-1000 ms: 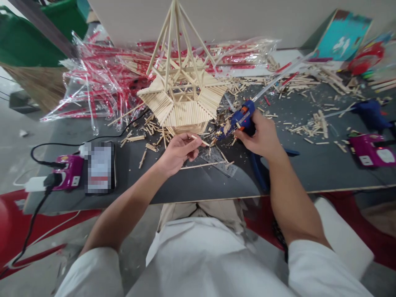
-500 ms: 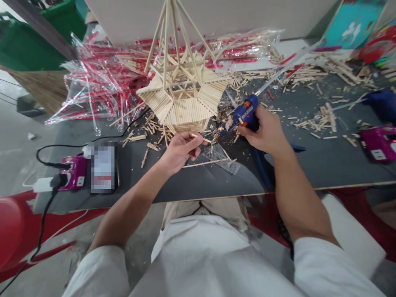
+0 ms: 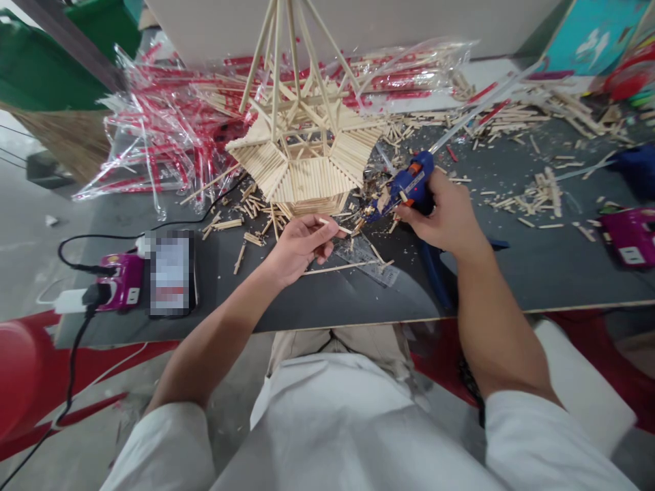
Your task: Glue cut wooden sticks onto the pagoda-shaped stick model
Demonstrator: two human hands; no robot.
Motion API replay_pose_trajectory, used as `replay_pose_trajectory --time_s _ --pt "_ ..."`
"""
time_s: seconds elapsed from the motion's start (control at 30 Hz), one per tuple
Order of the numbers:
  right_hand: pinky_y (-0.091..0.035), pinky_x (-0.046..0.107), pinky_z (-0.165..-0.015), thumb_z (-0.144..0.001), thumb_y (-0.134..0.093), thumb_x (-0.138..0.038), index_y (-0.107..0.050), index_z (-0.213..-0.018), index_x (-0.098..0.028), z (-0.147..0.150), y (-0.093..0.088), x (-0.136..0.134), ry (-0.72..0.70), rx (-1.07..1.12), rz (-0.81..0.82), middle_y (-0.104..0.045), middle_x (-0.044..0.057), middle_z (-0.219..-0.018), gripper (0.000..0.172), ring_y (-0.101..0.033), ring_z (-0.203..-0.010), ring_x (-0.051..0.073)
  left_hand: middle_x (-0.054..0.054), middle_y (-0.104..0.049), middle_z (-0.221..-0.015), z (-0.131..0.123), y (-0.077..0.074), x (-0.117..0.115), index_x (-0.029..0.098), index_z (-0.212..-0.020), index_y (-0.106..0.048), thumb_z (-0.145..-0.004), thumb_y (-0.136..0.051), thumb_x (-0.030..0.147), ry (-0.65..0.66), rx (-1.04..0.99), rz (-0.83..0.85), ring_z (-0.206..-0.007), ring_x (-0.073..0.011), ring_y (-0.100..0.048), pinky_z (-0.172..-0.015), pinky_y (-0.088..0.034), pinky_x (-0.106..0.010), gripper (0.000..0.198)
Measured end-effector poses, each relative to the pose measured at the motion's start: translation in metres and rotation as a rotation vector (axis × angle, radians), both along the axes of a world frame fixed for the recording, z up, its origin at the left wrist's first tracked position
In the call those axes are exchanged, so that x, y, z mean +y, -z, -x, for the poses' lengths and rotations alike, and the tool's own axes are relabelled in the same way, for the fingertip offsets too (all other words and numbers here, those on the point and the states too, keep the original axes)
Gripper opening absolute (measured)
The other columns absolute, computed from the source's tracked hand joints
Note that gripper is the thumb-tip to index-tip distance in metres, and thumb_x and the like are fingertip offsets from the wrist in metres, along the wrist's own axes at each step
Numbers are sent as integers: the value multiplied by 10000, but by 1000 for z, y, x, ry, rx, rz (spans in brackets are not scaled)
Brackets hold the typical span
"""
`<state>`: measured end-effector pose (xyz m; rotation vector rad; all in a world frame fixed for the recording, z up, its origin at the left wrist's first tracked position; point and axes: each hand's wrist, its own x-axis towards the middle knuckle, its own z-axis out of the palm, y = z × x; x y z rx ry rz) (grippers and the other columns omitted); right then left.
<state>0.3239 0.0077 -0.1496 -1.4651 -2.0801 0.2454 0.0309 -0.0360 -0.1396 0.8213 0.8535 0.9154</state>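
Between the fingertips of my left hand (image 3: 304,247) is a short wooden stick (image 3: 344,230), pointing right. My right hand (image 3: 445,215) is wrapped round a blue glue gun (image 3: 415,181), whose nozzle points down and left toward the stick but stays apart from it. A long clear glue stick (image 3: 460,123) runs out of the gun's back. Just beyond my left hand stands a model built of thin wooden sticks (image 3: 310,179), with a slatted, flared roof and long sticks rising to a point. A clear ruler (image 3: 376,267) lies on the table near my left hand.
Plastic bags of sticks with red strips (image 3: 168,129) lie behind the model. Cut stick pieces (image 3: 547,194) litter the dark table (image 3: 317,310). Blue-handled pliers (image 3: 434,273) lie by my right wrist. A phone (image 3: 171,273) and a purple power strip (image 3: 120,279) with cables sit at left.
The glue gun and my right hand have shifted slightly right, away from the stick. My left hand still pinches the stick in nearly the same spot.
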Motion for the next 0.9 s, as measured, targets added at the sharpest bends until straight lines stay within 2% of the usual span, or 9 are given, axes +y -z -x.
replay_pose_trajectory --time_s 0.17,0.33,0.5,0.67,0.8,0.9 --pt "-550 455 -769 -863 -687 -628 -628 -1191 -271 0 0 0 -1 8 14 -694 92 -926 488 -697 -860 330 -42 -760 -866 1 3 0 138 -878 -667 -736 -944 436 2 -4 0 -518 -40 -581 -408 -425 -146 431" --pt "-528 436 -686 -866 -690 -600 -624 -1136 -276 1 -1 -1 -5 -11 -14 -667 66 -847 427 -664 -743 292 -44 -758 -867 1 3 0 138 -885 -669 -726 -949 445 9 1 -3 -527 -43 -585 -417 -430 -152 445" --pt "-523 431 -660 -863 -677 -647 -618 -1137 -251 2 -5 -2 -12 4 -33 -650 68 -789 485 -671 -726 299 -41 -750 -863 0 1 -1 137 -878 -653 -705 -961 450 -14 15 2 -518 -42 -577 -416 -428 -158 472" --pt "-535 431 -756 -863 -670 -660 -606 -1200 -230 3 -6 -5 25 -1 2 -682 86 -861 550 -682 -786 302 35 -619 -649 -2 5 0 133 -846 -672 -690 -973 421 -116 33 -29 -515 -39 -550 -418 -410 -137 445" --pt "-533 443 -811 -879 -654 -643 -597 -1191 -225 2 -5 -4 22 -20 -5 -680 89 -880 525 -683 -832 320 -50 -758 -941 -3 11 1 140 -770 -614 -649 -994 370 -208 44 -61 -531 -25 -578 -414 -428 -150 460" --pt "-534 436 -773 -880 -668 -577 -606 -1168 -225 2 -5 -3 18 -31 -2 -673 90 -883 459 -673 -802 310 -54 -777 -942 -2 16 2 164 -800 -593 -681 -978 362 -240 47 -89 -506 -38 -577 -409 -428 -166 449"
